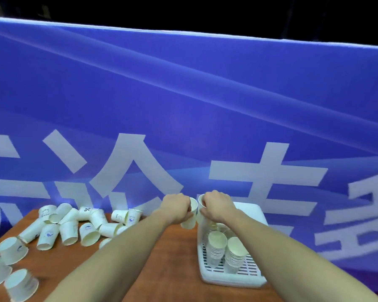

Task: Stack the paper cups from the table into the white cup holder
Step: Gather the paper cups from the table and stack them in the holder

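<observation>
At the surface's (172, 277) near left corner lie three loose paper cups (20, 284), tipped so their open mouths face up and toward the viewer. Their long axes lean away, which suggests they were dropped rather than set down.

By the near right edge stands the white cup holder (231, 277), a slotted tray with a solid back. On it stand two nested stacks (235, 251), mouths up and long axes close to upright, tilted a little toward the viewer. Nesting them rim over rim is what keeps so many cups in so small a footing.

Farther back along the left edge and toward the far edge is the main heap (74, 225), cups lying on their sides with long axes flat on the surface and pointing every way.

Past the middle, just left of the holder's far end, the left hand (176, 209) has its fingers wrapped round a single cup (190, 216). That cup is lifted off the surface, mouth up and away, base down toward the viewer, its long axis near upright. Touching it on the right, the right hand (216, 207) pinches the rim of another cup (200, 205), which seems to top a stack over the holder's far part (its lower part is hidden). I judge the right hand steadies the target while the left lines its cup up to drop in.
</observation>
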The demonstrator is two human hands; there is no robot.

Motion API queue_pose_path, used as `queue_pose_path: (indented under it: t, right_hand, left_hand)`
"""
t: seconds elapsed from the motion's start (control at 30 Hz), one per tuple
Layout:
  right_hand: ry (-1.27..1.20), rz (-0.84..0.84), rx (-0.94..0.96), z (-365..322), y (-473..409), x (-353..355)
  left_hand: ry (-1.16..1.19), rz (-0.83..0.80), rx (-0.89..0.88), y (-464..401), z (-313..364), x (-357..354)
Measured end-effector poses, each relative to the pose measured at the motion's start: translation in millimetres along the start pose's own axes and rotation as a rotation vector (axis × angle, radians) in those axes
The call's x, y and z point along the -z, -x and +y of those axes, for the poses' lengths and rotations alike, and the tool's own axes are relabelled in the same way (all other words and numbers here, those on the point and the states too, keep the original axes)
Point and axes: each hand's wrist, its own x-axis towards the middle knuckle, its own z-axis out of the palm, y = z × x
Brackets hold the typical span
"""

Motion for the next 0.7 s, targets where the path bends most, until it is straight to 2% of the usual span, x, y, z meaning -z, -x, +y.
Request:
queue_pose_path:
  t: [0.4, 0.7]
  right_hand:
    - [-0.044, -0.046, -0.152, 131, 70, -35]
    - [-0.097, -0.124, -0.215, 179, 88, -73]
  left_hand:
    - [-0.043, -0.029, -0.172, -28, 136, -26]
    - [-0.106, -0.083, -0.242, -44, 176, -60]
